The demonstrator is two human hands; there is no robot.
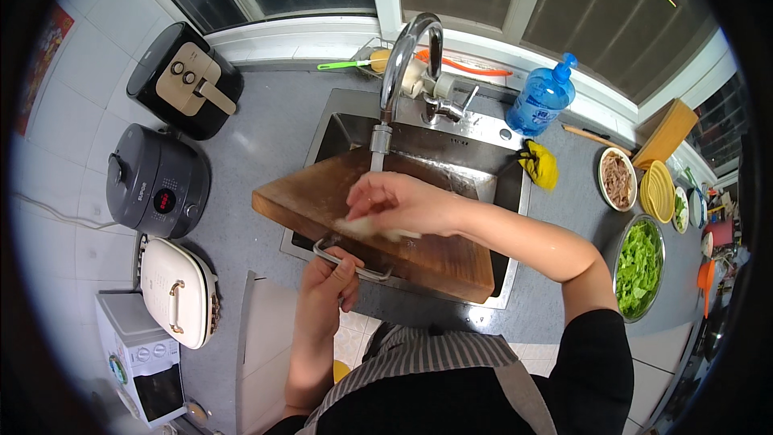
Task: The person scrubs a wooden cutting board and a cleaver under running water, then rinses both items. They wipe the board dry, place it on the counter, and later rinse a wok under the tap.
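Note:
A thick wooden cutting board (pixel 447 260) lies tilted across the steel sink (pixel 513 193), its near long side towards me. My left hand (pixel 331 281) grips the metal handle (pixel 377 276) on the board's near side. With its fingers curled, my right hand (pixel 401 202) holds a pale cloth or scrubber (pixel 362 228), blurred, against the board's upper face. Water runs from the chrome faucet (pixel 389 81) just behind my right fingers. The exact kind of the pale item cannot be told.
An air fryer (pixel 187 81), an electric cooker (pixel 157 181) and a cream appliance (pixel 178 296) stand at left. Behind the sink's right corner are a blue pump bottle (pixel 542 96) and a yellow cloth (pixel 538 164). A bowl of lettuce (pixel 640 269) and a plate of meat (pixel 617 178) sit right.

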